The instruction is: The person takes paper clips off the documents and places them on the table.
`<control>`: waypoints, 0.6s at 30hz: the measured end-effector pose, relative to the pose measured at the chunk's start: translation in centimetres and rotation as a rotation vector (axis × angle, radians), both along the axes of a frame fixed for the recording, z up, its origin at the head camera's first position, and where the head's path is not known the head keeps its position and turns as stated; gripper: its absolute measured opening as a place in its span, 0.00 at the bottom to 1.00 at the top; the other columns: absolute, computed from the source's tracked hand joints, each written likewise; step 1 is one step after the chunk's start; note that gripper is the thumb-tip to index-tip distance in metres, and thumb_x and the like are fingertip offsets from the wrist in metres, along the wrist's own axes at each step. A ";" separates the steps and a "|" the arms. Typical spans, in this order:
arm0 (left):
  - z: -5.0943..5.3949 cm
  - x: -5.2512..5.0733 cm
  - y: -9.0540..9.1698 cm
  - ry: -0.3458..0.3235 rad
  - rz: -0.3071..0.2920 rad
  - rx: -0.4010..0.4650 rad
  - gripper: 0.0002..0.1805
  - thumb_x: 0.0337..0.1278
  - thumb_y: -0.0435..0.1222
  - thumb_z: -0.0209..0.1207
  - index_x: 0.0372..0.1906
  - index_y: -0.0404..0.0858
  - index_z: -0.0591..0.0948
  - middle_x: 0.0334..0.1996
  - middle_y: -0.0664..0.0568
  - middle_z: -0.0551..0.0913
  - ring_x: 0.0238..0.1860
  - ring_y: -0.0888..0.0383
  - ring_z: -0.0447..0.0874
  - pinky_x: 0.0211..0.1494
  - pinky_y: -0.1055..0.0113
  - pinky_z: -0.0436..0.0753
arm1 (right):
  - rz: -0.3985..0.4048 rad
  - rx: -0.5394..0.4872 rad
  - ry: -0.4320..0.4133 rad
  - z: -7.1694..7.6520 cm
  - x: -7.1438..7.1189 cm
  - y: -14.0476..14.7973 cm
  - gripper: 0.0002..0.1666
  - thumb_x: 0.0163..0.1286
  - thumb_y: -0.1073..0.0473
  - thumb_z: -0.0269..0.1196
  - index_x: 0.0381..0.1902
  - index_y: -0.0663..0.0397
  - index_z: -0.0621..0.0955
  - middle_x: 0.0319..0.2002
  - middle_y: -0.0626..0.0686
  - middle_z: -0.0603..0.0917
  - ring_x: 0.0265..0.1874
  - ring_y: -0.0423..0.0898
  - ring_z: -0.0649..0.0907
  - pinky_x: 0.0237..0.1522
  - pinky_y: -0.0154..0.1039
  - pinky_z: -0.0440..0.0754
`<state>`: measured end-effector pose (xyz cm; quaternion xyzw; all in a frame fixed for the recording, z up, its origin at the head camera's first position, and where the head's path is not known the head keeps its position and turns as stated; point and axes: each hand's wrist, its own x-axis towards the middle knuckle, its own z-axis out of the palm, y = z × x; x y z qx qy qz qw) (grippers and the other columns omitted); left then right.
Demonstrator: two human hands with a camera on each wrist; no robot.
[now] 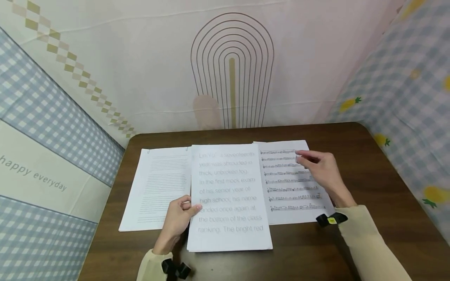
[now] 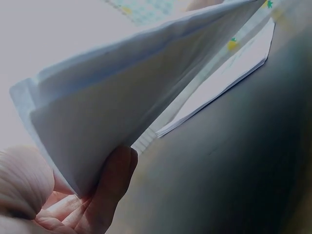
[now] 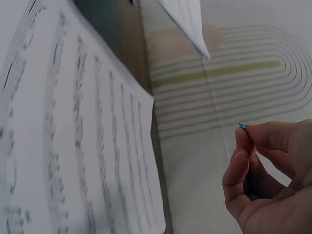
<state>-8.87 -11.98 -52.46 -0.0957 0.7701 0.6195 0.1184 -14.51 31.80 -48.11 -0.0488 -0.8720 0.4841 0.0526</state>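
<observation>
1. The left hand [image 1: 178,215] is gripping the large-print stack [image 1: 230,199] by its left edge, thumb lying on the top page and fingers bending underneath; it is holding the sheets tilted above the bench [image 1: 228,269].
2. The right hand [image 1: 323,168] is pinching a small blue thing [image 3: 242,126] between thumb and forefinger, tips closed together; from here I'm not making out what it is.
3. That blue thing is poking just past the fingertips, while the hand is hovering over the sheet music [image 1: 291,191], right of the large-print stack.
4. Small-print pages [image 1: 165,187] are lying beyond the left hand.
</observation>
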 end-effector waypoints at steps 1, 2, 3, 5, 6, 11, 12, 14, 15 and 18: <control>0.1 -0.2 -0.1 0.002 0.004 -0.009 0.09 0.68 0.23 0.66 0.50 0.26 0.86 0.36 0.36 0.95 0.32 0.48 0.96 0.31 0.64 0.91 | -0.015 0.007 -0.007 -0.2 0.1 0.5 0.23 0.81 0.50 0.68 0.65 0.57 0.87 0.58 0.63 0.90 0.42 0.38 0.81 0.39 0.26 0.78; 0.1 -0.3 -0.2 0.001 0.008 -0.014 0.09 0.68 0.23 0.66 0.50 0.26 0.86 0.36 0.36 0.95 0.32 0.48 0.96 0.31 0.64 0.91 | -0.029 0.011 -0.014 -0.4 0.3 1.0 0.23 0.81 0.50 0.67 0.65 0.57 0.87 0.59 0.63 0.90 0.42 0.38 0.80 0.39 0.26 0.78; 0.2 -0.5 -0.3 0.004 0.011 -0.024 0.10 0.68 0.23 0.66 0.51 0.26 0.86 0.37 0.36 0.95 0.32 0.48 0.96 0.30 0.64 0.91 | -0.041 0.018 -0.016 -0.7 0.4 1.5 0.23 0.81 0.50 0.67 0.66 0.57 0.87 0.59 0.64 0.89 0.42 0.38 0.80 0.38 0.26 0.78; 0.2 -0.8 -0.4 0.003 0.020 -0.043 0.10 0.68 0.24 0.67 0.51 0.27 0.87 0.36 0.37 0.95 0.31 0.49 0.96 0.30 0.65 0.90 | -0.063 0.025 -0.022 -1.2 0.7 2.5 0.23 0.82 0.51 0.66 0.66 0.58 0.86 0.59 0.64 0.89 0.42 0.39 0.79 0.38 0.26 0.78; 0.3 -1.0 -0.5 0.005 0.021 -0.054 0.10 0.68 0.24 0.67 0.51 0.27 0.87 0.36 0.37 0.95 0.31 0.50 0.96 0.30 0.65 0.90 | -0.071 0.029 -0.025 -1.4 0.8 3.0 0.23 0.83 0.51 0.65 0.66 0.59 0.86 0.59 0.65 0.88 0.42 0.39 0.79 0.37 0.26 0.78; 0.2 -2.2 -0.9 0.003 0.039 -0.091 0.09 0.68 0.25 0.68 0.49 0.28 0.86 0.35 0.38 0.95 0.29 0.53 0.95 0.29 0.67 0.87 | -0.100 0.058 -0.050 -2.7 1.0 5.4 0.24 0.84 0.50 0.64 0.67 0.59 0.86 0.60 0.62 0.88 0.43 0.34 0.81 0.38 0.25 0.79; 0.2 -2.4 -0.9 0.000 0.041 -0.096 0.09 0.68 0.25 0.68 0.50 0.28 0.86 0.35 0.38 0.95 0.29 0.53 0.95 0.29 0.67 0.87 | -0.105 0.063 -0.056 -3.0 1.0 5.8 0.25 0.84 0.49 0.64 0.67 0.59 0.86 0.61 0.62 0.88 0.43 0.31 0.81 0.39 0.24 0.79; 0.2 -2.8 -1.0 -0.002 0.039 -0.104 0.09 0.68 0.25 0.68 0.50 0.28 0.86 0.35 0.38 0.95 0.29 0.53 0.95 0.28 0.67 0.86 | -0.114 0.069 -0.072 -3.4 1.0 6.7 0.26 0.84 0.48 0.63 0.67 0.58 0.85 0.62 0.63 0.88 0.43 0.25 0.81 0.40 0.22 0.79; 0.2 -3.0 -1.0 -0.002 0.040 -0.110 0.09 0.68 0.25 0.68 0.49 0.28 0.86 0.34 0.38 0.95 0.28 0.53 0.95 0.28 0.68 0.86 | -0.119 0.076 -0.078 -3.6 1.0 7.0 0.26 0.84 0.47 0.63 0.68 0.58 0.85 0.63 0.64 0.88 0.43 0.22 0.80 0.40 0.21 0.79; 0.1 -3.5 -1.0 0.000 0.039 -0.127 0.09 0.68 0.26 0.69 0.49 0.28 0.87 0.33 0.39 0.95 0.27 0.55 0.94 0.27 0.68 0.84 | -0.130 0.097 -0.100 -4.2 0.8 8.1 0.26 0.84 0.47 0.62 0.68 0.59 0.85 0.66 0.67 0.86 0.46 0.25 0.81 0.41 0.19 0.77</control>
